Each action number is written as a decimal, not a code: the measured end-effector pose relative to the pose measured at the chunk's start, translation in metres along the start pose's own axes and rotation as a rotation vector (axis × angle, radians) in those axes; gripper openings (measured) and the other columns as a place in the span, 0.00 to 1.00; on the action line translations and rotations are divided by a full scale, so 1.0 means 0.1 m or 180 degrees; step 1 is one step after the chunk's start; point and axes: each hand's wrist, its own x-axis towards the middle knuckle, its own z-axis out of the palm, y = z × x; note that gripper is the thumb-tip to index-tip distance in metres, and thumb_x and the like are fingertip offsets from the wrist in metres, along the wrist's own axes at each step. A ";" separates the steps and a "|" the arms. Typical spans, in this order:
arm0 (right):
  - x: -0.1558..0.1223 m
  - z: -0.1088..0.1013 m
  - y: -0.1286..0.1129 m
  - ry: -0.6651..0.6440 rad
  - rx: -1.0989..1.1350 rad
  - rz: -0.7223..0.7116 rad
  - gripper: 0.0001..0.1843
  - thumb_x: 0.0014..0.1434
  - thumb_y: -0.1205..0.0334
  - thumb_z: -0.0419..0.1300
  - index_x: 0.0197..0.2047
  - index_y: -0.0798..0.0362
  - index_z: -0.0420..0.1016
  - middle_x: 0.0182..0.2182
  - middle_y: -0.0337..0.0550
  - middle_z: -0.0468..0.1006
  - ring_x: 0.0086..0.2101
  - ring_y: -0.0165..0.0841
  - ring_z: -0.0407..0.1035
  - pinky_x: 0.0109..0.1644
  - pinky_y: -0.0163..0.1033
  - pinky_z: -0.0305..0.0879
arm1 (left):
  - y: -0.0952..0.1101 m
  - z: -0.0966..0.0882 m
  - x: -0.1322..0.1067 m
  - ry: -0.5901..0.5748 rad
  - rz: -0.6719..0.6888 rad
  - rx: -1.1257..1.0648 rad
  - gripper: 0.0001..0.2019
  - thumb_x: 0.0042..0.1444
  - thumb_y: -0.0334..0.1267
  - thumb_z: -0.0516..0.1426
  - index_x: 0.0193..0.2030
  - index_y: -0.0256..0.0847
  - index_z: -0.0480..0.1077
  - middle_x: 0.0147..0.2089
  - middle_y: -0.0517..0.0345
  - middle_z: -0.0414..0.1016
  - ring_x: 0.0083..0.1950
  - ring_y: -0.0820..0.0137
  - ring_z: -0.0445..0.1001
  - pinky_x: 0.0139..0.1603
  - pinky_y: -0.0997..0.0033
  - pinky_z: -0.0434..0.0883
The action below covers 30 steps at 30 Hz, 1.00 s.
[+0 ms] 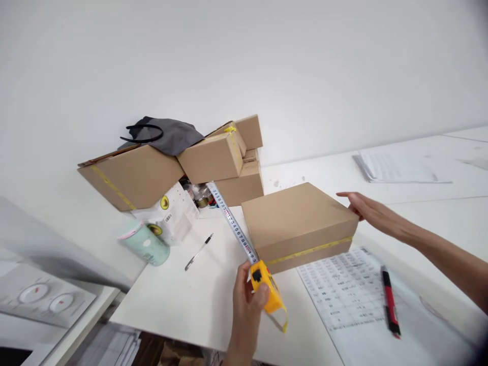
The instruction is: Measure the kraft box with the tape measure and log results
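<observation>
In the head view my left hand (247,310) is closed around a yellow tape measure (267,287). Its blade (233,223) is drawn out, running up and to the left beside the left end of a closed cardboard box (297,216). A yellow strip runs along the front side of this box. My right hand (362,209) is at the right end of the box, touching its corner. One finger is stretched out above the edge; the others are partly hidden.
More cardboard boxes (213,157) with a grey cloth bag (171,133) on top stand behind left. A pen (199,252), a mint-green pouch (147,244) and an avocado-print carton (179,213) lie left. Printed sheets (343,295), a red-black marker (390,302) and a paper stack (396,166) are right.
</observation>
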 end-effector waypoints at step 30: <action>0.69 0.21 -0.75 0.0490 -0.1689 -0.1775 0.26 0.64 0.69 0.46 0.61 0.47 0.71 0.40 0.46 0.82 0.40 0.41 0.73 0.47 0.47 0.64 | -0.17 0.70 0.18 -0.1799 -0.0830 -0.0396 0.33 0.39 0.61 0.70 0.45 0.40 0.69 0.36 0.55 0.71 0.33 0.70 0.68 0.37 0.70 0.67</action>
